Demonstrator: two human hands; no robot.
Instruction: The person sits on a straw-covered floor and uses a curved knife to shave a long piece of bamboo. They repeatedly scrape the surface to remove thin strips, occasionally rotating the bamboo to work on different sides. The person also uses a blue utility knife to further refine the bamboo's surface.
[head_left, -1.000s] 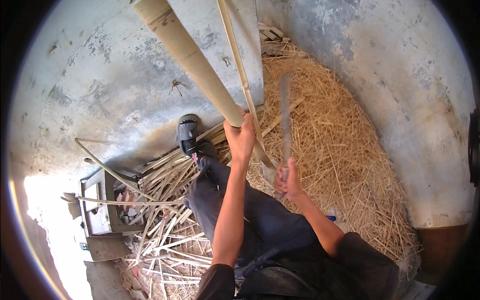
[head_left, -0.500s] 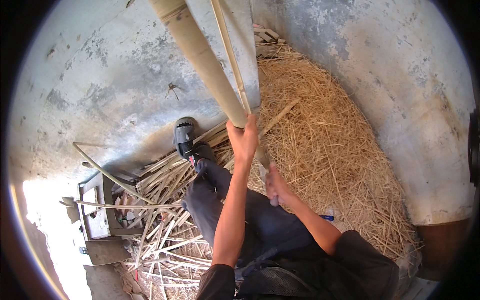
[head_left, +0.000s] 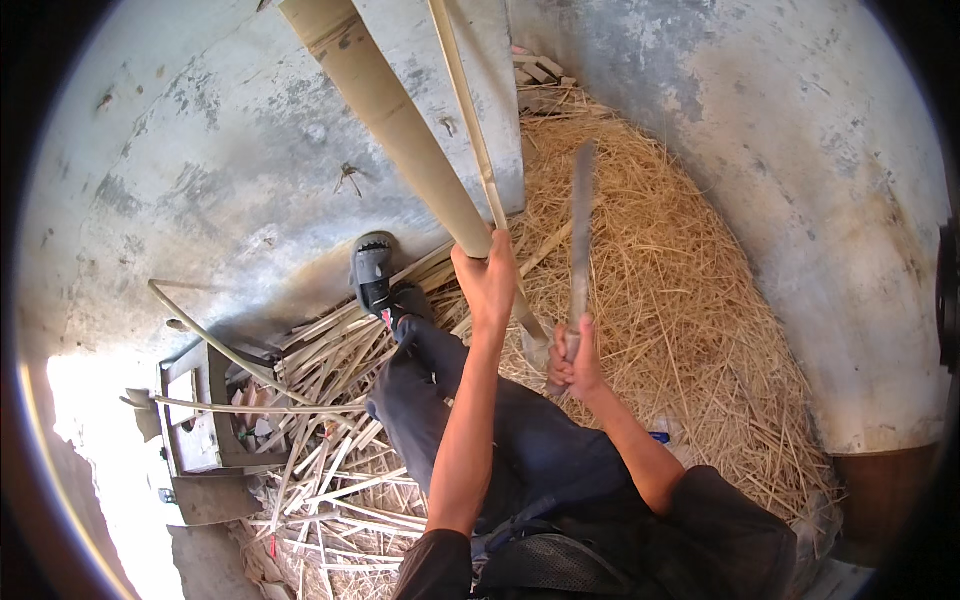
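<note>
A thick tan bamboo pole (head_left: pixel 405 130) slants from the upper left down to the middle of the view. My left hand (head_left: pixel 487 280) is wrapped round it near its lower end, which pokes out below the fist. Close beside the pole, a thin bamboo strip (head_left: pixel 465 100) runs down to the same hand; whether the fingers hold it too is hidden. My right hand (head_left: pixel 577 360) grips the handle of a long-bladed knife (head_left: pixel 582 215). Its straight grey blade points up, slightly blurred, to the right of the pole and apart from it.
Straw-like shavings (head_left: pixel 660 270) heap up on the right against the curved wall (head_left: pixel 800 200). Split bamboo strips (head_left: pixel 340 480) litter the floor at left, near a wooden box frame (head_left: pixel 200 410). A grey shoe (head_left: pixel 372 265) rests by the left wall (head_left: pixel 230 180). A small blue object (head_left: pixel 659 437) lies right of my leg.
My right hand has moved right, away from the pole's lower end, and the knife blade now stands raised in plain view. The left hand and pole have barely shifted.
</note>
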